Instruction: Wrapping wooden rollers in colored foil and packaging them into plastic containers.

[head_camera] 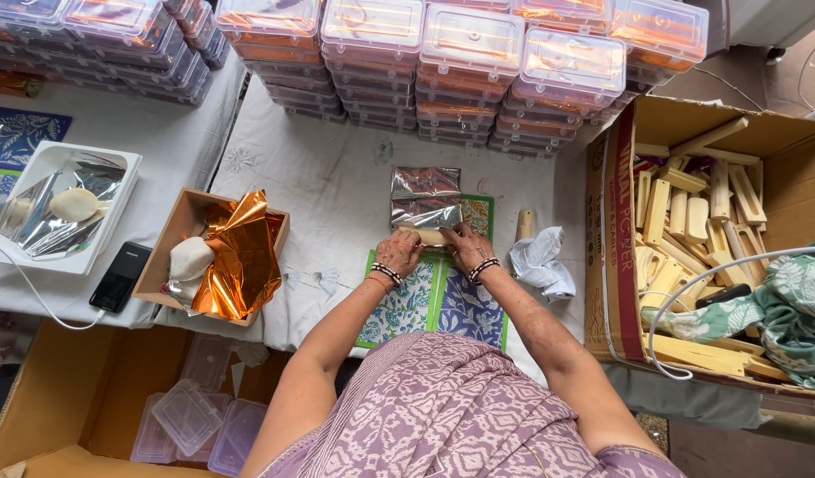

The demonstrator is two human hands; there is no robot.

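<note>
My left hand and my right hand are side by side, both pressing on a small pale wooden piece that lies at the near edge of a crinkled silver foil sheet. The foil lies on patterned blue and green cards spread on the white cloth-covered table. Both wrists wear beaded bangles. The fingers curl over the piece and the foil edge.
Stacks of clear lidded boxes with orange contents line the back. A cardboard box of wooden pieces stands at right, a crumpled white cloth beside it. At left are a small box with orange foil, a white tray and a phone.
</note>
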